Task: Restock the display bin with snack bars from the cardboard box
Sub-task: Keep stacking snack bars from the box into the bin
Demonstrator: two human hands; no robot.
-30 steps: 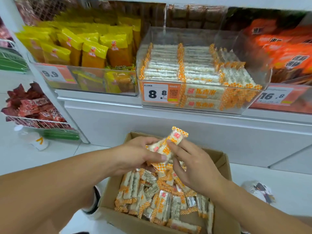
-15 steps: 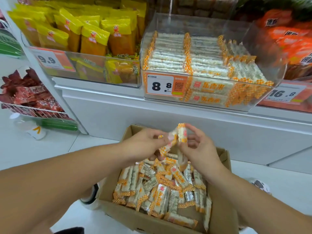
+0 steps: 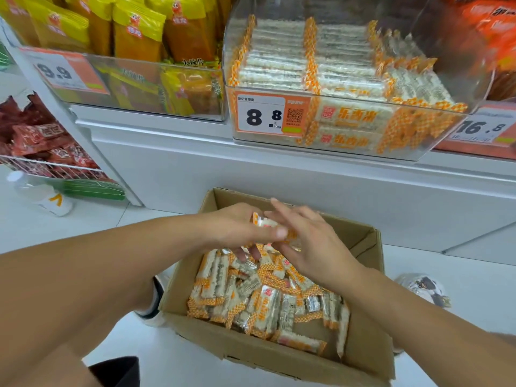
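Note:
An open cardboard box (image 3: pixel 279 358) on the white floor holds several loose snack bars (image 3: pixel 251 297) in white and orange wrappers. Above its far end my left hand (image 3: pixel 234 230) grips a small bundle of bars (image 3: pixel 264 221), thumb on top and fingers underneath. My right hand (image 3: pixel 315 247) lies against the same bundle from the right, its fingers straight and pointing up-left. On the shelf above stands the clear display bin (image 3: pixel 335 153) with an 8.8 price label. Neat rows of the same bars fill it, and its right side is more jumbled.
A bin of yellow bags (image 3: pixel 139 37) stands left of the display bin and orange packs (image 3: pixel 497 37) to its right. A wire basket of red packs (image 3: pixel 42 143) and a plastic bottle (image 3: pixel 42 194) are at the left. A shoe (image 3: pixel 153 303) touches the box; a small bag (image 3: pixel 424 289) lies right.
The single bar held up between both hands has come down into the bundle in my left hand. My right hand's fingers have straightened from a pinch. The camera has moved closer to the shelf.

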